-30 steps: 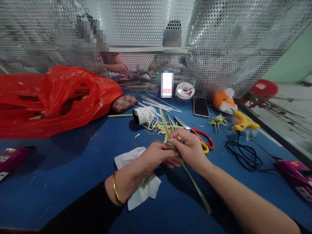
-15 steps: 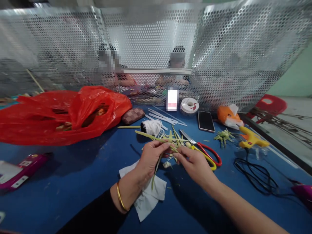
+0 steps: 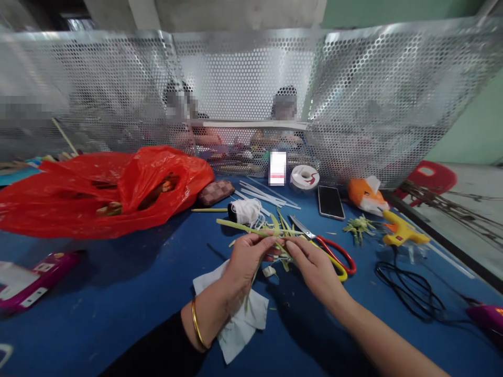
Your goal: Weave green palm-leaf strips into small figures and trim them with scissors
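My left hand (image 3: 248, 261), with a gold bangle at the wrist, pinches a long, thin yellow-green strip (image 3: 231, 225) like a plant stem. One end of the strip sticks out to the left; a thinner green piece hangs below the palm. Fingers of my right hand (image 3: 316, 264) are closed on the same strip, their tips against those of the left; the exact grip is hidden. Behind the hands lie loose green strips (image 3: 288, 225). Scissors (image 3: 306, 230) with red and yellow handles rest beside my right hand. White cloth (image 3: 243, 337) lies under my left wrist.
A red plastic bag (image 3: 129, 183) fills the left, near a patterned pouch (image 3: 216, 192). White thread (image 3: 247, 212), white strips (image 3: 267, 196), a tape roll (image 3: 305, 177) and a phone (image 3: 330, 202) lie ahead. At right are a yellow glue gun (image 3: 404, 230) and its cord (image 3: 408, 285).
The view has tilted up slightly. My right fingertips have come closer to the left ones on the strip, and the thin hanging piece is now more hidden behind my left hand.
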The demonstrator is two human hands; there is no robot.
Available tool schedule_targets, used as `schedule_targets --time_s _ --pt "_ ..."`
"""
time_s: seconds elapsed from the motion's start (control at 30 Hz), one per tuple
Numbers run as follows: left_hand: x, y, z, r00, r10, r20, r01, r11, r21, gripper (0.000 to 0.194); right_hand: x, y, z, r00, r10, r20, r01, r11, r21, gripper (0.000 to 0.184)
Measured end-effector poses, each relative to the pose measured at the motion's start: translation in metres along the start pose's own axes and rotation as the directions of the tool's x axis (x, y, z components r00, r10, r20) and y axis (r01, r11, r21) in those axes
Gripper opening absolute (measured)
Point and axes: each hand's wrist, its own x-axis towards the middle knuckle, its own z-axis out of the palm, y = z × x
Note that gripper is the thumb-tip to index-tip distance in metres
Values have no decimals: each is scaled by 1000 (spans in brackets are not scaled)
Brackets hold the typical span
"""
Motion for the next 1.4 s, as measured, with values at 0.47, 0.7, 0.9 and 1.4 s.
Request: schedule_targets --time_s 0.47,0.7,0.9,1.4 --pt "-5 -5 3 973 -131 192 92 975 200 24 8 0 -6 940 341 -12 -238 681 692 23" --pt "-1 -9 3 985 -66 161 23 966 256 13 8 2 -6 947 314 -61 -194 715 672 22" --pt "-3 -5 5 972 -192 132 147 944 295 8 12 8 -8 930 325 -169 -127 719 683 21" --pt "4 4 -3 957 -226 180 262 941 -213 10 16 12 -12 917 396 -57 -255 688 680 33"
